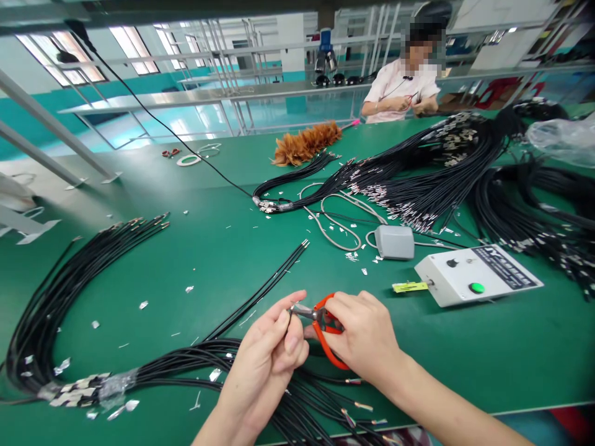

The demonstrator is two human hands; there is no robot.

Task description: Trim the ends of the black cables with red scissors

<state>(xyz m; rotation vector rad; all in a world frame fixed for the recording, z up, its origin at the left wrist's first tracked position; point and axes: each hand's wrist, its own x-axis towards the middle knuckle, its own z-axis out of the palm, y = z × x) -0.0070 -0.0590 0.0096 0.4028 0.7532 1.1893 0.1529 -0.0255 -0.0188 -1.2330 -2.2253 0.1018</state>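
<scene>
Black cables (288, 402) spread across the green table (488, 359) under both hands. Right hand (367, 337) grips orange scissors (325, 328), fingers curled through the handles. Left hand (272, 353) pinches a cable end at the blades.

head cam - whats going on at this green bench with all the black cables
A person's right hand holds orange-handled snips, their blades at a cable end pinched in the left hand. Bundles of black cables lie across the green table, with small white scraps scattered about. A white control box and a grey pedal sit to the right. Across the table a co-worker handles something small with both hands.
</scene>
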